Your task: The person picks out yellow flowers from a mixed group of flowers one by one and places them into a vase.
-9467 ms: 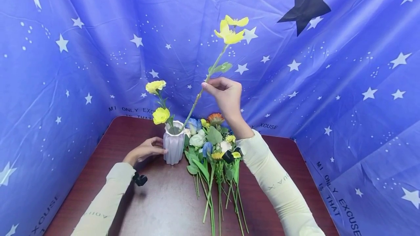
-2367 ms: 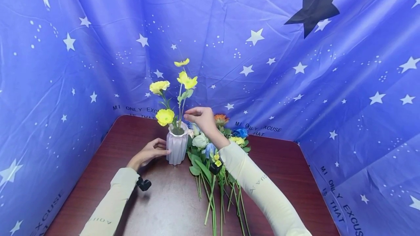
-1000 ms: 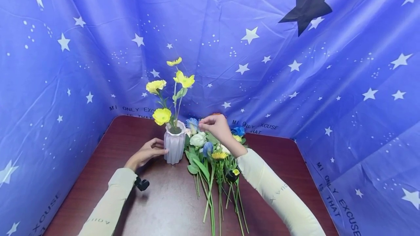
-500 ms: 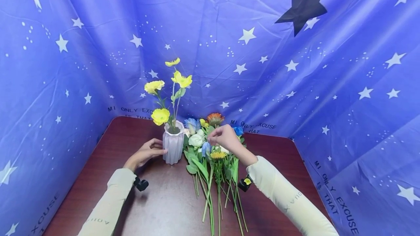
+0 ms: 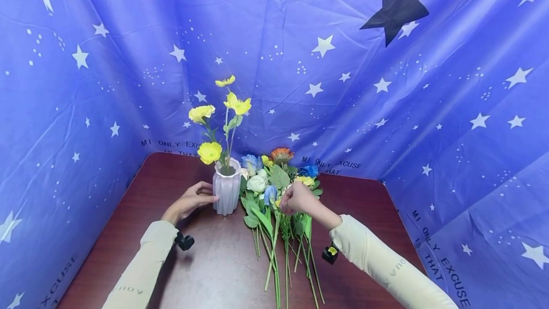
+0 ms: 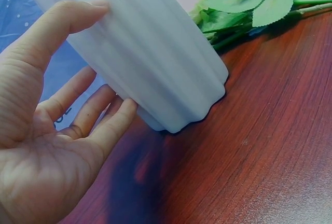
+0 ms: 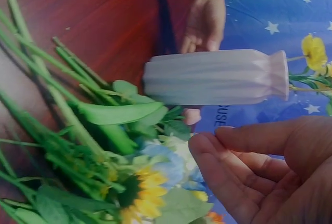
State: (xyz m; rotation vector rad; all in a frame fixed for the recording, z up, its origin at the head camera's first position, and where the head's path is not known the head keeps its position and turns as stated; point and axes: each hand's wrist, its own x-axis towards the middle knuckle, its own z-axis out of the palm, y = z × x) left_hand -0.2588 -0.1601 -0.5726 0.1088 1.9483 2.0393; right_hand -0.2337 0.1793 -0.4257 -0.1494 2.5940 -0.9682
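Note:
A pale lilac fluted vase stands upright on the table, bearing yellow flowers on tall stems. My left hand holds its left side low down, and the left wrist view shows the thumb on the vase's wall and the fingertips at its edge. My right hand hovers over the lying flowers, thumb and forefinger tips close together with nothing between them. Under it a yellow sunflower is mostly hidden in the head view. A blue flower lies just left of the right fingertips.
Right of the vase, a loose pile of flowers includes a white rose, an orange bloom and a deep blue one. Their green stems point toward the front of the dark red table. A starry blue curtain surrounds it.
Earlier, my right hand pinched a tall yellow flower's stem at the vase; that flower now stands in it, released. The hand has since moved right and down over the pile. The left hand stays put.

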